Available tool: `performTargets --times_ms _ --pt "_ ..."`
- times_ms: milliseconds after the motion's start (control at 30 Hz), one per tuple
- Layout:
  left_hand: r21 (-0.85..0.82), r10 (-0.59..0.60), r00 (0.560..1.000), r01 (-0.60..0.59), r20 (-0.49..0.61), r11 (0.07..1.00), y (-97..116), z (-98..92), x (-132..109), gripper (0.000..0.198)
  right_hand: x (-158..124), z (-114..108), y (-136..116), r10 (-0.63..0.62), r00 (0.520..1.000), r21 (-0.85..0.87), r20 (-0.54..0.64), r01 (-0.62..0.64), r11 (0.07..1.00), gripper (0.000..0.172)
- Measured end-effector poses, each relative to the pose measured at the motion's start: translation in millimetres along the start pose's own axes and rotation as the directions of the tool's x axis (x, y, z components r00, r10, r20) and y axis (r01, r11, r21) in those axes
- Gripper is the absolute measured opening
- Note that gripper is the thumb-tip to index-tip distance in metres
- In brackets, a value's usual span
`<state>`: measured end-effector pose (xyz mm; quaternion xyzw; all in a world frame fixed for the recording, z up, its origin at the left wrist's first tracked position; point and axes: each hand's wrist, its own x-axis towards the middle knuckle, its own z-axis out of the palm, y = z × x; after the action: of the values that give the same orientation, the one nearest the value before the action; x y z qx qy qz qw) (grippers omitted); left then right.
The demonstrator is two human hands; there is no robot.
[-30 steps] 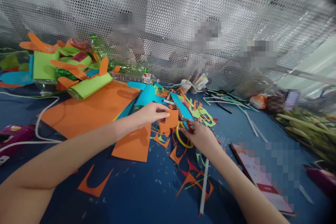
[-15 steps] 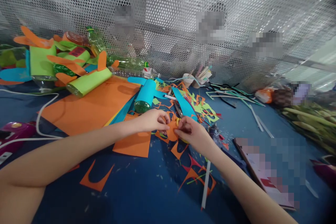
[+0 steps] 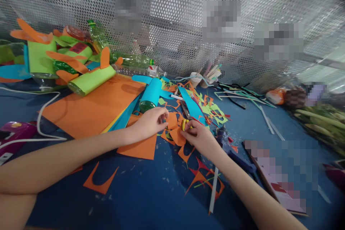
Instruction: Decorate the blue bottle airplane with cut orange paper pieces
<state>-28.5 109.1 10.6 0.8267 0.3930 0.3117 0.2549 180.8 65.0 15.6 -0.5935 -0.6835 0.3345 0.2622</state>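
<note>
My right hand (image 3: pixel 196 133) pinches an orange paper piece (image 3: pixel 177 137) at its right edge, over the scraps. A small yellow ring-like part (image 3: pixel 184 125) shows by its fingertips; I cannot tell what it belongs to. My left hand (image 3: pixel 157 124) is loosely curled, its thumb and fingers apart, with nothing visible in it. Just right of its fingertips lies a rounded orange paper piece (image 3: pixel 172 120). Beneath its wrist is an orange sheet (image 3: pixel 141 150). Behind it rests a green bottle wrapped in blue paper (image 3: pixel 151 93). Dark scissor-like blades (image 3: pixel 185 109) lie among the cuttings.
Paper-wrapped bottles (image 3: pixel 93 81) crowd the left, near a large orange sheet (image 3: pixel 88 111). A purple glue gun (image 3: pixel 17 133) with a white cord is at far left. Pen cups (image 3: pixel 207 79) stand by the perforated metal screen (image 3: pixel 172 18). A blue tool (image 3: pixel 239 160) lies beside my right forearm.
My left hand has drawn back leftward from the orange piece, its fingers loosening. My right hand keeps the orange piece and has shifted slightly right. The camera view has shifted a little.
</note>
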Motion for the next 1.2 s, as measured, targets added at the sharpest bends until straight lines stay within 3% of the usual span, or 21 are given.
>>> performTargets --times_ms 233,333,467,567,667,800,867,933,967,1033,1100,1200 --pt "0.032 0.130 0.991 -0.131 0.015 0.991 -2 8.9 -9 0.011 -2 13 -1 -0.018 0.988 -0.052 -0.152 0.010 0.999 0.019" --pt "0.042 0.207 0.978 -0.208 0.038 0.977 -5 13.0 -13 0.014 -1 15 -2 -0.022 0.986 -0.059 -0.165 0.013 0.998 0.018" --pt "0.050 0.221 0.974 -0.224 0.050 0.973 -7 14.2 -14 0.015 2 13 0 -0.030 0.988 -0.057 -0.151 0.021 0.998 0.015" --pt "0.013 0.155 0.988 -0.155 0.007 0.988 -3 10.0 -12 0.014 2 10 1 -0.022 0.997 0.033 -0.079 0.024 0.999 0.018" --pt "-0.141 -0.013 1.000 0.012 -0.008 0.990 4 5.5 -10 0.023 0 8 -3 -0.030 0.999 0.222 -0.030 0.036 0.974 0.021" --pt "-0.473 -0.173 0.963 0.253 0.206 0.844 6 7.7 -9 0.027 -5 1 -13 -0.039 0.998 0.298 -0.045 0.051 0.953 0.025" --pt "-0.602 -0.193 0.934 0.342 0.299 0.721 4 10.8 -9 0.020 -5 -9 -14 -0.026 0.996 0.167 -0.090 0.041 0.985 0.024" --pt "-0.677 -0.200 0.919 0.386 0.339 0.627 4 12.5 -8 0.016 -3 -21 -9 -0.043 0.976 -0.150 -0.212 0.011 0.989 0.024" --pt "-0.696 -0.205 0.920 0.387 0.333 0.605 4 12.3 -8 0.015 -2 -25 -5 -0.070 0.960 -0.358 -0.270 -0.032 0.933 0.024" --pt "-0.708 -0.212 0.926 0.376 0.312 0.598 4 10.7 -7 0.014 2 -31 4 -0.042 0.972 -0.603 -0.232 -0.109 0.790 0.028" --pt "-0.709 -0.229 0.929 0.371 0.292 0.600 5 8.5 -6 0.013 5 -30 11 0.002 0.987 -0.702 -0.159 -0.114 0.703 0.031" --pt "-0.707 -0.254 0.924 0.381 0.284 0.595 4 6.7 -5 0.016 7 -25 15 0.050 0.992 -0.740 -0.113 -0.118 0.662 0.032"
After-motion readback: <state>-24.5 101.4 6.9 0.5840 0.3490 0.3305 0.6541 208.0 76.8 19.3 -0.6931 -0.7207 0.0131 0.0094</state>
